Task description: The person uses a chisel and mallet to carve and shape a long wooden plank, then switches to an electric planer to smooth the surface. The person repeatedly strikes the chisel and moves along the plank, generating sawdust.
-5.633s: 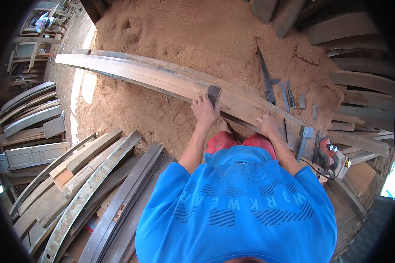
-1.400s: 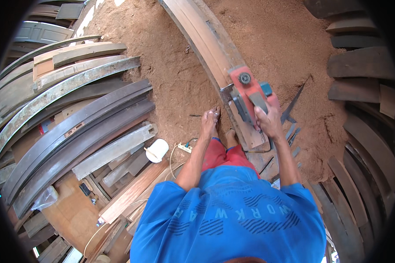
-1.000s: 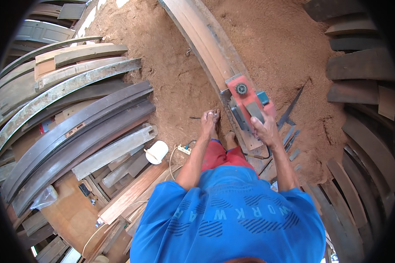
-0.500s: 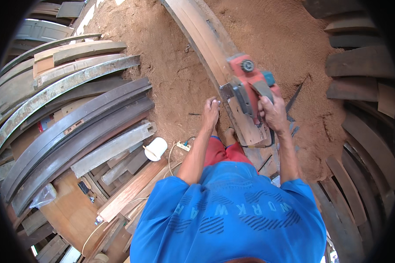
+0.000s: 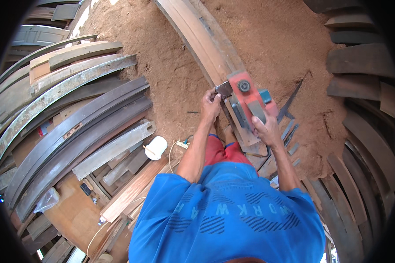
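My right hand (image 5: 267,130) is wrapped around the rear handle of a red electric planer (image 5: 245,94) with a round black knob and a teal part on its side. The planer rests on a long plank (image 5: 196,37), near the plank's close end. Sticking out from the planer's left side is a dark rectangular plate (image 5: 224,90). The fingers of my left hand (image 5: 211,105) are closed at this plate's left edge, beside the plank. The underside of the planer is hidden.
Stacks of old boards (image 5: 105,105) fill the left, and more boards (image 5: 355,83) line the right. A white bucket (image 5: 156,148) stands near a power strip (image 5: 182,143) with a cord. Sawdust (image 5: 285,39) covers the ground; a dark metal square (image 5: 289,103) and loose hand tools (image 5: 289,136) lie right of the plank.
The planer and my right hand have shifted slightly left and, at the handle, closer to me. My left hand has moved up to the dark plate and closed on its edge.
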Available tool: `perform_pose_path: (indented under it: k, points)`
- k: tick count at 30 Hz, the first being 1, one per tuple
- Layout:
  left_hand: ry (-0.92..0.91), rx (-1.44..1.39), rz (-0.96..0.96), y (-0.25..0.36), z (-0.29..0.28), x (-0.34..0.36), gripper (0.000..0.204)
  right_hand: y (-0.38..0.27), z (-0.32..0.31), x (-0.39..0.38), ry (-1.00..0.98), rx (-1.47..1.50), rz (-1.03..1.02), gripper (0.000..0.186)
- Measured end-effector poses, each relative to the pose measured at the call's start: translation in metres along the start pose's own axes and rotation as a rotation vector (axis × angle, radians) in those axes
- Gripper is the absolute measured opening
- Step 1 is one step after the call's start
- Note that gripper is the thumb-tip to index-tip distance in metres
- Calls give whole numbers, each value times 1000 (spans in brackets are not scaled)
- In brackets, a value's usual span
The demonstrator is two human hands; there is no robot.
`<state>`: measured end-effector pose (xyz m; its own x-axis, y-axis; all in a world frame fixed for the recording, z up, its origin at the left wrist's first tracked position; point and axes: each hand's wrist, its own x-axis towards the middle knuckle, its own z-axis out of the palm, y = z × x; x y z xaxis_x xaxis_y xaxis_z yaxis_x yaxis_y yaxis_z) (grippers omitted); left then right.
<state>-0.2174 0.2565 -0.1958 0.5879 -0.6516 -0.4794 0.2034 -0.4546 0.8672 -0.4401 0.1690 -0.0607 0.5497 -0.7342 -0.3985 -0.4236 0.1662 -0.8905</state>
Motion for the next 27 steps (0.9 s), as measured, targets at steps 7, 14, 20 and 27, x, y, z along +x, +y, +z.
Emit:
perform_pose_path:
  k: [7, 14, 20, 27]
  points:
    - [-60, -269, -175, 25, -12, -11, 42, -36, 17, 74, -77, -17, 19, 76]
    - [142, -10, -135, -75, -70, -14, 46, -9, 24, 8, -52, -91, -74, 75]
    - [124, 151, -243, -68, -83, -54, 39, -35, 44, 28, 14, -54, -126, 74]
    - [137, 27, -208, -70, -73, -61, 46, -46, 35, 50, -39, -76, -85, 65]
